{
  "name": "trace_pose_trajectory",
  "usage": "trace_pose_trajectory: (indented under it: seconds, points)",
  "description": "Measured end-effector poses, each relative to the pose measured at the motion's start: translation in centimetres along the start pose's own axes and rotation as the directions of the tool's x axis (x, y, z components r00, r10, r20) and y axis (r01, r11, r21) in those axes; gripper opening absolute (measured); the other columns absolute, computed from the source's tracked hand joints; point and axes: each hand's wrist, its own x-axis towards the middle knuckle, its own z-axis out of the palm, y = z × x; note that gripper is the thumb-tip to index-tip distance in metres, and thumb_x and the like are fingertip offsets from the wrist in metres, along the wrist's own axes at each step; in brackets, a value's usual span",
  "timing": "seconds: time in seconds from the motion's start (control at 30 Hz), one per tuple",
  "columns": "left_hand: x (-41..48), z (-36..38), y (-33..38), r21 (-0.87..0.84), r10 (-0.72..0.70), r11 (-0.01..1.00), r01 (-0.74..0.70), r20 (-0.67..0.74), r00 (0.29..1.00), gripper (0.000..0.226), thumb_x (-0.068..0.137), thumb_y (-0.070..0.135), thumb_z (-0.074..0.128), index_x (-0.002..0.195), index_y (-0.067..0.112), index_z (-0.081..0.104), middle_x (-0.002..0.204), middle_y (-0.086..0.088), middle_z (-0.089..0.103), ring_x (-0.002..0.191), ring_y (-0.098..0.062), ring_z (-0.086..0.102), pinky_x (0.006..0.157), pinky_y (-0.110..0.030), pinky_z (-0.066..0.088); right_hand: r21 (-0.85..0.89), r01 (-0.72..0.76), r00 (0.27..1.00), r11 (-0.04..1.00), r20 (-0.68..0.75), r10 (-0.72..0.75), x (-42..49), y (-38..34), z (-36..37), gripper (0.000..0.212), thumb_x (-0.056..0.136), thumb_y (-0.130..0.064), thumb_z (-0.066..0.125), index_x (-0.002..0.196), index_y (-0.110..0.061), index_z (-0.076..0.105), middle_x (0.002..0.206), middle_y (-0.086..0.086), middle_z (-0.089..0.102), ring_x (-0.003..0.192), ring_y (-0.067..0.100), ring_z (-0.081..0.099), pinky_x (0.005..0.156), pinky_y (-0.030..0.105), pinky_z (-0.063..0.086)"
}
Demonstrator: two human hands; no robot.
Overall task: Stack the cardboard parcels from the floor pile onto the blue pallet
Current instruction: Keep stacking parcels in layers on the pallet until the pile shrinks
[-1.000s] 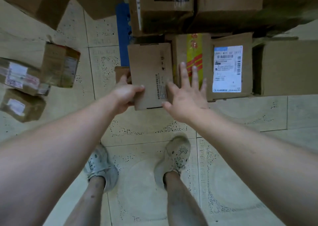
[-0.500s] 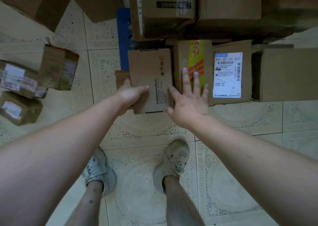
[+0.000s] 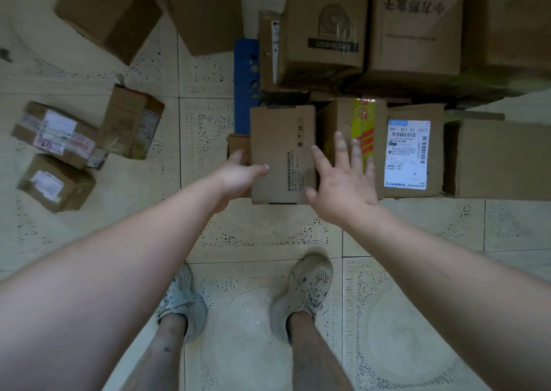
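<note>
Plain parcel (image 3: 283, 155) sits between the two hands, top face up. Its long axis runs straight away from the person, with one short end toward the feet. The printed text line runs along that axis, on the half closer to the right hand.

Left hand (image 3: 238, 176) holds the parcel's left edge: thumb lies flat across the top face, fingers go down the left side (tips hidden). Right hand (image 3: 343, 182) is spread wide with straight fingers. Its thumb and index are over the parcel's right edge, and the other fingers are over the yellow-taped parcel (image 3: 362, 128) next door. Can't tell if the palm actually touches.

A small box (image 3: 237, 143) is tucked just under and beyond the left hand, against the parcel's left side. The blue pallet (image 3: 246, 83) shows as a strip straight beyond the left hand; I can't tell what's under the parcel itself. The labelled parcel (image 3: 408, 152) is just right of the right hand, touching the yellow-taped one. The USB box (image 3: 322, 33) is stacked higher, beyond both hands.

The floor pile (image 3: 56, 134) lies well to the left of the left hand, on the tiled floor (image 3: 262, 232), with three small parcels bunched together.
</note>
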Motion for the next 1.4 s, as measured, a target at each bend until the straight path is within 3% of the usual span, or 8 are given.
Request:
trace_pose_trajectory:
  seconds: [0.23, 0.4, 0.53, 0.67, 0.83, 1.03, 1.2, 1.4]
  points:
    - [0.4, 0.6, -1.0, -0.012, -0.078, 0.997, 0.079, 0.066, 0.995, 0.075, 0.093, 0.033, 0.058, 0.153, 0.027, 0.012, 0.155, -0.007, 0.027, 0.136, -0.033, 0.036, 0.102, -0.055, 0.04, 0.014, 0.059, 0.996, 0.998, -0.07, -0.058, 0.6, -1.1, -0.1, 0.074, 0.096, -0.044, 0.047, 0.154, -0.027, 0.005, 0.161, 0.009, -0.014, 0.147, 0.03, -0.012, 0.118, 0.043, 0.003]
    - [2.0, 2.2, -1.8, -0.097, -0.113, 0.988, 0.12, 0.077, 0.991, 0.079, 0.09, 0.036, 0.061, 0.151, 0.025, 0.012, 0.153, -0.006, 0.032, 0.133, -0.03, 0.039, 0.104, -0.055, 0.038, 0.261, 0.044, 0.999, 0.964, -0.003, -0.045, 0.3, -2.2, 1.6, 0.067, 0.097, -0.033, 0.049, 0.152, -0.02, 0.014, 0.161, 0.013, 0.002, 0.142, 0.033, 0.018, 0.111, 0.039, 0.028]
    - [3.1, 2.9, -1.7, -0.153, -0.128, 0.978, 0.14, 0.089, 0.988, 0.064, 0.087, 0.039, 0.064, 0.141, 0.023, 0.034, 0.134, -0.005, 0.052, 0.108, -0.023, 0.051, 0.099, -0.045, 0.039, 0.438, -0.089, 0.992, 0.894, 0.117, 0.041, 1.0, -2.6, 3.1, 0.068, 0.094, -0.034, 0.052, 0.151, -0.021, 0.016, 0.157, 0.018, 0.014, 0.135, 0.038, 0.035, 0.107, 0.038, 0.034]
    - [3.1, 2.1, -1.8, -0.215, -0.115, 0.967, 0.134, 0.099, 0.988, 0.067, 0.084, 0.036, 0.068, 0.139, 0.024, 0.033, 0.127, -0.007, 0.056, 0.109, -0.026, 0.055, 0.094, -0.046, 0.045, 0.565, -0.088, 0.994, 0.82, 0.098, 0.039, 1.1, -2.6, 3.1, 0.07, 0.091, -0.036, 0.057, 0.15, -0.025, 0.021, 0.144, 0.013, 0.034, 0.126, 0.035, 0.046, 0.106, 0.039, 0.039]
    - [1.6, -0.8, -1.3, -0.188, 0.002, 0.982, 0.015, 0.089, 0.996, 0.067, 0.088, 0.018, 0.064, 0.143, 0.027, 0.028, 0.125, -0.006, 0.056, 0.105, -0.027, 0.06, 0.088, -0.051, 0.051, 0.591, -0.02, 0.997, 0.806, 0.07, -0.027, 0.5, -2.9, 2.1, 0.072, 0.093, -0.034, 0.055, 0.151, -0.028, 0.014, 0.148, 0.012, 0.031, 0.128, 0.034, 0.044, 0.106, 0.04, 0.039]
    - [-0.4, -7.1, 0.6, 0.003, -0.008, 1.0, 0.008, 0.156, 0.988, 0.072, 0.082, 0.008, 0.065, 0.143, 0.029, 0.035, 0.123, -0.01, 0.056, 0.104, -0.029, 0.061, 0.081, -0.04, 0.054, 0.556, 0.021, 0.993, 0.831, -0.108, 0.046, 0.9, -3.0, -0.8, 0.087, 0.093, -0.029, 0.059, 0.153, -0.034, -0.002, 0.161, 0.005, -0.013, 0.149, 0.026, 0.0, 0.117, 0.04, 0.016]
    - [-1.5, -8.8, 1.9, 0.073, -0.011, 0.997, 0.001, 0.14, 0.99, 0.066, 0.08, 0.006, 0.065, 0.139, 0.026, 0.044, 0.118, -0.009, 0.059, 0.104, -0.026, 0.06, 0.085, -0.038, 0.052, 0.59, 0.039, 0.999, 0.806, -0.052, -0.01, 1.0, -4.0, -1.4, 0.08, 0.093, -0.03, 0.056, 0.154, -0.028, 0.005, 0.151, 0.011, 0.03, 0.134, 0.033, 0.037, 0.11, 0.041, 0.034]
    - [-1.0, -6.3, 1.7, -0.234, 0.114, 0.959, -0.159, -0.194, 0.974, 0.068, 0.083, 0.003, 0.066, 0.142, 0.02, 0.035, 0.127, -0.01, 0.054, 0.107, -0.025, 0.059, 0.088, -0.037, 0.053, 0.523, -0.015, 0.997, 0.852, -0.053, 0.05, 0.1, -4.2, 0.0, 0.073, 0.097, -0.028, 0.051, 0.153, -0.029, 0.005, 0.158, 0.008, 0.001, 0.137, 0.033, 0.029, 0.108, 0.04, 0.033]
